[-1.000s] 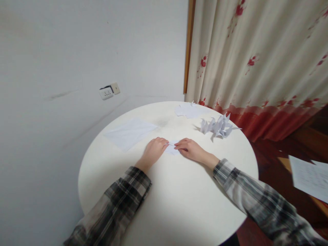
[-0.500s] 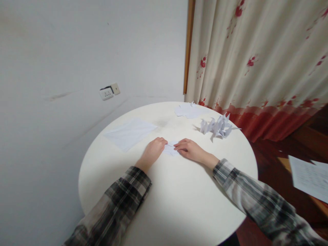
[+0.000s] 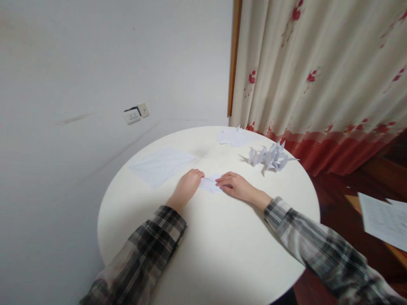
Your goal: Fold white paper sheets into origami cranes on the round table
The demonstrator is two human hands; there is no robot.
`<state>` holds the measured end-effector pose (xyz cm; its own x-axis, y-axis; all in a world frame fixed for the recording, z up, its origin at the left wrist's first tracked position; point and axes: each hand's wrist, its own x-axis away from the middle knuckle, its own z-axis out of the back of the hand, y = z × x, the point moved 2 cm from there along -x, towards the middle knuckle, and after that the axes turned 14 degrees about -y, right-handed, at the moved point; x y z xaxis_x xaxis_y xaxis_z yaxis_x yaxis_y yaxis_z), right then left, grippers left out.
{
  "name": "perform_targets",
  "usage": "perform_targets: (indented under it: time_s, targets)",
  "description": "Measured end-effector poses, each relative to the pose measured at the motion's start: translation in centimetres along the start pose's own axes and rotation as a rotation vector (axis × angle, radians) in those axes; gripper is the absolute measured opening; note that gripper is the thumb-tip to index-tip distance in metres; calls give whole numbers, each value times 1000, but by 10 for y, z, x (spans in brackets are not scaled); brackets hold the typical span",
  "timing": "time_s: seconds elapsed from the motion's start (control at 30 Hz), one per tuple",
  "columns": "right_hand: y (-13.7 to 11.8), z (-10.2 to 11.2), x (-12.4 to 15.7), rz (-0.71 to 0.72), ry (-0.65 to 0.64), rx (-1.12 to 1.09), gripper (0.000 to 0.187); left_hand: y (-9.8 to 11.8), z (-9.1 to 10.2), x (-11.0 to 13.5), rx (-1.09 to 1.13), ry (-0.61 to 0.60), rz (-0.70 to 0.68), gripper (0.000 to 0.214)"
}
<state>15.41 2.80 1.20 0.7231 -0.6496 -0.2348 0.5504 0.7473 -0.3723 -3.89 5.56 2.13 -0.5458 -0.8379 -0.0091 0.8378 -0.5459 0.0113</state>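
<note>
A small folded piece of white paper [image 3: 210,184] lies flat on the round white table [image 3: 203,254], between my two hands. My left hand [image 3: 188,184] is closed at the paper's left end, its fingertips pinching that edge. From the other side, my right hand [image 3: 234,185] rests its fingers on the paper's right part, the thumb tucked below. The fingers of both hands cover the paper's ends, so its full outline is hidden.
Several folded paper cranes [image 3: 271,157] stand clustered at the table's right. Behind them lies a stack of white paper [image 3: 237,137]. A larger white sheet [image 3: 162,164] lies at the left. A curtain [image 3: 318,84] hangs behind; written sheets [image 3: 383,220] lie off to the right.
My left hand has slid slightly left along the folded paper, baring more of its left part. My right hand has stayed in place.
</note>
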Motion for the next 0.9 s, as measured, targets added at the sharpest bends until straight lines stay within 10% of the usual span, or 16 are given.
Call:
perform_targets:
  time_s: [0.27, 0.9]
  targets:
    - [1, 0, -1, 6, -7, 10, 23, 11, -3, 1, 126, 191, -63, 28]
    - [7, 7, 2, -303, 130, 75, 20, 25, -13, 1, 192, 8, -243, 31]
